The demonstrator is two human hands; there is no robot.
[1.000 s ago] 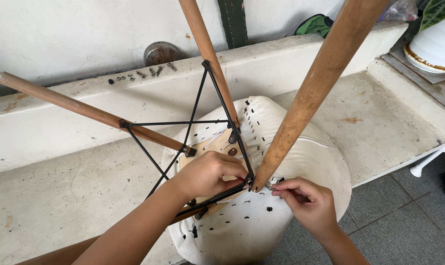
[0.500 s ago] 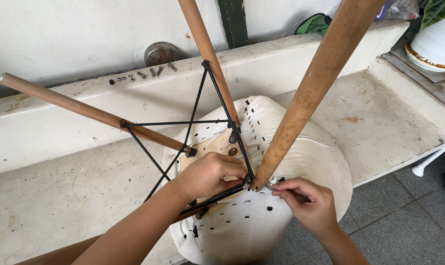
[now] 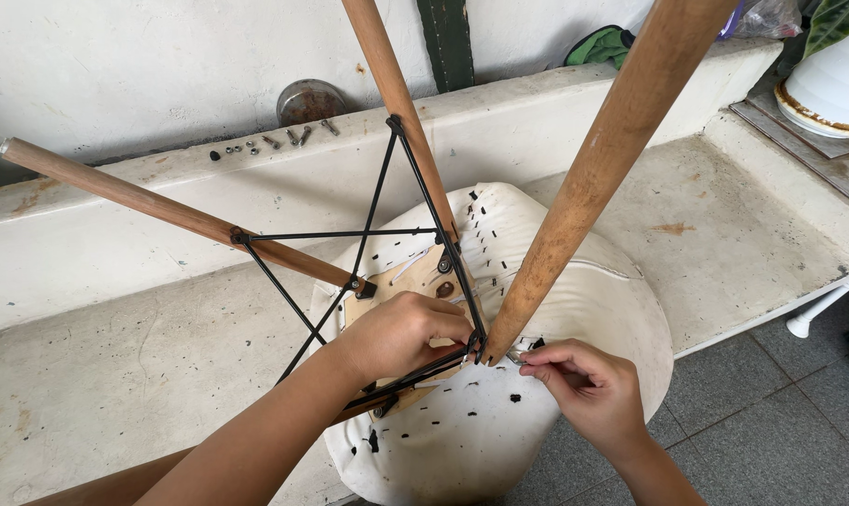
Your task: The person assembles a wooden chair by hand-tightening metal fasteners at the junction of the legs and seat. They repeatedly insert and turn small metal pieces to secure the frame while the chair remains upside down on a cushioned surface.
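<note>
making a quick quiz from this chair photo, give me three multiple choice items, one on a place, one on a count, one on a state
1. Where do the loose screws and bolts lie?
A. on the concrete ledge by the wall
B. on the tiled floor
C. in the white pot

2. How many wooden legs show clearly?
A. one
B. three
C. six

3. How does the white chair seat lie?
A. upright on its legs
B. upside down, legs pointing up
C. hung on the wall

Answers: 1 A, they sit in a row on the ledge. 2 B, three rise from the black wire frame. 3 B, its underside faces up while the left hand and right hand work at a leg's base.
</note>
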